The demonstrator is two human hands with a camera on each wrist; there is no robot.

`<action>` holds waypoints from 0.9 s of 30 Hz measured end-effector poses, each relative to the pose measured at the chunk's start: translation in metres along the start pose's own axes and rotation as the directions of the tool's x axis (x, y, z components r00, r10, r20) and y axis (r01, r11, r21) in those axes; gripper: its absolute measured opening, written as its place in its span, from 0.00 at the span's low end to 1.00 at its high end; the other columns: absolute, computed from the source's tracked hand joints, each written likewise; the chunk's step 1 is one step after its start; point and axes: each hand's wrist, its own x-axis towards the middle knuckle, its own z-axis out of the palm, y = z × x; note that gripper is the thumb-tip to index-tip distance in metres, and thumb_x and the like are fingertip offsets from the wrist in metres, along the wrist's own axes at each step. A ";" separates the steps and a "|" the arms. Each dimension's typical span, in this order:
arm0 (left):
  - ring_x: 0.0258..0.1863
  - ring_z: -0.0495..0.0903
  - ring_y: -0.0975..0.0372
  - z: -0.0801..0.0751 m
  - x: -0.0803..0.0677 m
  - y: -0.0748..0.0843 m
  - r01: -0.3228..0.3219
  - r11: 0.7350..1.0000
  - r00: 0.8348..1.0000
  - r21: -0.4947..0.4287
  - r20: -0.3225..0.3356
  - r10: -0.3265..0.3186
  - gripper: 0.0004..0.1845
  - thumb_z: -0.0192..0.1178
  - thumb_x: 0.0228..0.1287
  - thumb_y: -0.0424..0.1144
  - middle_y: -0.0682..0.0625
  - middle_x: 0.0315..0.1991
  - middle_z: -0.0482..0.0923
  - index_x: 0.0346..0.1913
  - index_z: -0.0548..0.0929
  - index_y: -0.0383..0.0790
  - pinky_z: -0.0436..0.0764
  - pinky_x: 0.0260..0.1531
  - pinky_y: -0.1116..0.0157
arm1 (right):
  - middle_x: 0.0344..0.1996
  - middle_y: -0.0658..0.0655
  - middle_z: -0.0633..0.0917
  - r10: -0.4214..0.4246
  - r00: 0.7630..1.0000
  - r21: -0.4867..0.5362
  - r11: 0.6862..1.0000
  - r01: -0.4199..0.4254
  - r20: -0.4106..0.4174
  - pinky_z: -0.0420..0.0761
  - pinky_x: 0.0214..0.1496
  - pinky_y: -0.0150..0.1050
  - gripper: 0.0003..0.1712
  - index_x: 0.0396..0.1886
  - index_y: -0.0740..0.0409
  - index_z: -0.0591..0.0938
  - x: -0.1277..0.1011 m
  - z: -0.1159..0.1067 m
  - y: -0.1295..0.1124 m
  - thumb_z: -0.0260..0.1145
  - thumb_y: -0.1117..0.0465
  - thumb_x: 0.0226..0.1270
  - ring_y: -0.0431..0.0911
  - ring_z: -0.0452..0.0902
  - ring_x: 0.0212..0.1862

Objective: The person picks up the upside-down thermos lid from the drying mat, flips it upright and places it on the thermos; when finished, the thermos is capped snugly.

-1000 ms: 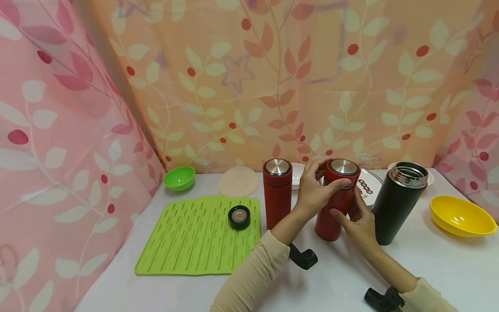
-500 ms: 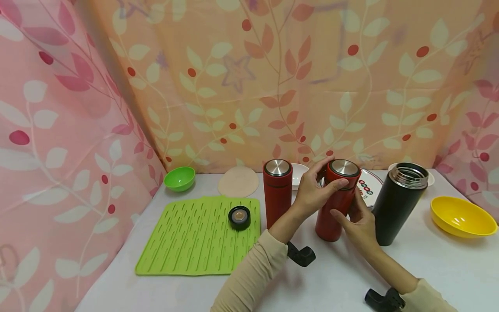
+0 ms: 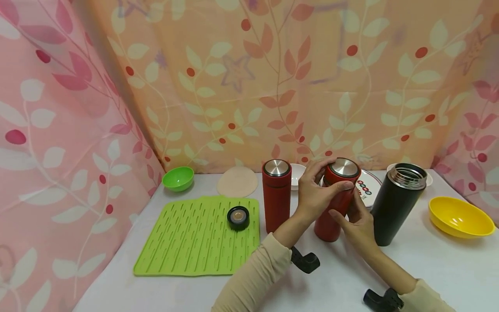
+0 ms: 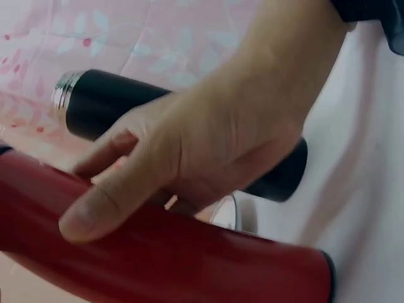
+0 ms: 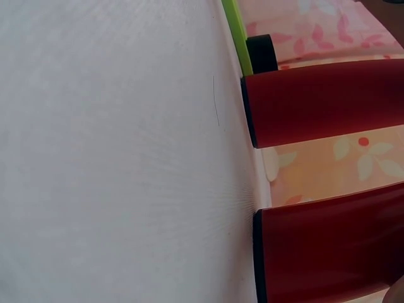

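— What do the two hands hold at the white table [image 3: 343, 277]?

— Both are on one red flask [image 3: 334, 203], which stands tilted on the table between a second red flask [image 3: 276, 195] and a black flask [image 3: 396, 203]. The left hand [image 3: 316, 190] is curled round its upper part, thumb laid across just under the steel-topped lid [image 3: 344, 168]. The right hand [image 3: 360, 225] grips the lower body from the side facing the black flask, its fingers wrapped round the barrel.

— And the wrist views?

— The left wrist camera shows the left hand's thumb [image 4: 107, 202] pressed along the red barrel, with the black flask lying behind it in the picture. The right wrist camera shows only the bases of the two red flasks on the table, just beside one another but apart; the right hand itself is barely in that picture.

— What else sits on the table?

— A green ribbed mat [image 3: 199, 236] lies to the person's left, with a black round cap [image 3: 238, 217] resting near its far right corner. Behind it stand a small green bowl [image 3: 178, 178] and a beige round disc [image 3: 237, 181]. The black flask is uncapped, its steel neck bare. A yellow bowl [image 3: 460, 216] sits at the right edge, and a white plate with coloured print [image 3: 366, 187] lies behind the held flask. A flowered curtain [image 3: 273, 78] closes off the back.
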 end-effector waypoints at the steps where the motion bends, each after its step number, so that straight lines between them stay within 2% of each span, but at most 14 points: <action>1: 0.53 0.75 0.62 -0.002 0.000 0.004 0.004 1.000 1.000 -0.006 0.015 -0.004 0.31 0.71 0.44 0.29 0.41 0.52 0.73 0.55 0.74 0.35 0.73 0.55 0.71 | 0.69 0.52 0.63 -0.005 1.000 0.001 1.000 0.005 0.000 0.68 0.54 0.19 0.52 0.72 0.37 0.48 0.000 0.000 0.000 0.66 0.68 0.56 0.30 0.65 0.63; 4: 0.53 0.75 0.61 -0.005 0.001 0.008 0.026 1.000 0.999 -0.014 0.046 -0.025 0.30 0.70 0.44 0.27 0.39 0.52 0.72 0.55 0.74 0.32 0.73 0.55 0.71 | 0.68 0.53 0.64 -0.010 1.000 0.016 1.000 0.010 0.001 0.69 0.54 0.18 0.52 0.72 0.38 0.48 0.001 0.000 -0.001 0.66 0.69 0.56 0.28 0.66 0.61; 8: 0.52 0.74 0.67 -0.003 0.002 -0.008 0.068 0.996 0.997 -0.061 0.049 -0.065 0.30 0.71 0.44 0.28 0.43 0.51 0.73 0.55 0.75 0.35 0.73 0.54 0.73 | 0.67 0.53 0.65 -0.012 1.000 0.038 0.999 0.012 0.002 0.69 0.53 0.18 0.52 0.72 0.38 0.49 0.001 0.000 -0.002 0.66 0.71 0.55 0.27 0.67 0.60; 10: 0.51 0.73 0.69 -0.002 0.001 -0.015 0.074 0.996 0.996 -0.055 0.050 -0.071 0.30 0.71 0.44 0.30 0.45 0.50 0.73 0.55 0.76 0.37 0.73 0.54 0.74 | 0.67 0.53 0.66 -0.015 1.000 0.042 0.999 0.015 0.001 0.70 0.53 0.18 0.52 0.72 0.39 0.49 0.001 0.000 -0.001 0.66 0.72 0.55 0.27 0.67 0.59; 15: 0.52 0.72 0.68 -0.003 0.002 -0.015 0.074 0.996 0.994 -0.049 0.082 -0.070 0.30 0.70 0.45 0.31 0.45 0.51 0.73 0.56 0.75 0.36 0.72 0.54 0.75 | 0.67 0.53 0.66 -0.017 1.000 0.038 0.999 0.017 0.000 0.69 0.53 0.18 0.52 0.72 0.39 0.49 0.000 0.000 -0.001 0.66 0.72 0.55 0.26 0.67 0.59; 22: 0.58 0.72 0.67 -0.009 0.001 0.000 0.209 0.967 0.974 -0.146 0.115 -0.193 0.34 0.65 0.51 0.26 0.41 0.60 0.70 0.63 0.66 0.34 0.69 0.58 0.75 | 0.67 0.54 0.65 -0.025 1.000 0.081 0.996 0.025 0.005 0.69 0.53 0.17 0.52 0.72 0.41 0.50 0.001 0.000 -0.002 0.65 0.74 0.55 0.27 0.67 0.59; 25: 0.58 0.72 0.66 -0.010 -0.001 0.007 0.249 0.952 0.967 -0.181 0.100 -0.234 0.32 0.64 0.52 0.25 0.41 0.60 0.69 0.61 0.66 0.32 0.69 0.58 0.73 | 0.67 0.54 0.65 -0.015 1.000 0.077 0.997 0.015 0.006 0.69 0.53 0.17 0.52 0.72 0.40 0.50 0.002 0.000 -0.002 0.65 0.73 0.55 0.27 0.67 0.60; 27: 0.56 0.74 0.65 -0.010 -0.002 0.010 0.244 0.951 0.969 -0.192 0.081 -0.232 0.29 0.64 0.52 0.25 0.40 0.57 0.70 0.58 0.67 0.31 0.70 0.58 0.72 | 0.68 0.55 0.65 -0.010 1.000 0.065 0.998 0.009 0.008 0.69 0.53 0.17 0.52 0.72 0.40 0.49 0.002 0.001 -0.002 0.65 0.72 0.56 0.26 0.66 0.60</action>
